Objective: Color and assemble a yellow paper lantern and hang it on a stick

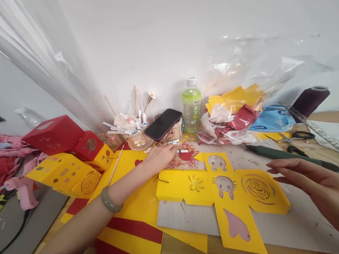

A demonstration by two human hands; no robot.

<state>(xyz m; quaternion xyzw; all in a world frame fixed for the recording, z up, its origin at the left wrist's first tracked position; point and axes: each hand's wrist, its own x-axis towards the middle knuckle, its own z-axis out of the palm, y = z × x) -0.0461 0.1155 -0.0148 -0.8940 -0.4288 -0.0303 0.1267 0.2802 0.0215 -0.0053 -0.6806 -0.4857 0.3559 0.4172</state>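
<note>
My left hand [161, 157] reaches palm down to the back of the desk, its fingers stretched out beside a small white marker [182, 151] and another white marker [174, 141]. The thumb side is hidden. At the right, my right hand [317, 186] hovers with fingers extended and nothing visible in them. It is near a yellow cut-out card [240, 228], shaped like an unfolded box, with a rabbit, heart, flower and spiral cut into it. The card lies on a grey board [184, 218].
A phone [163, 124] leans by a basket of markers [137, 141] and a green bottle [192, 105]. Left are red boxes [53, 136] and a pink glue gun [25, 192]. Right are a dark green tool [286, 157], scissors [303, 135], a thread cone [310, 102] and a plastic bag [233, 114].
</note>
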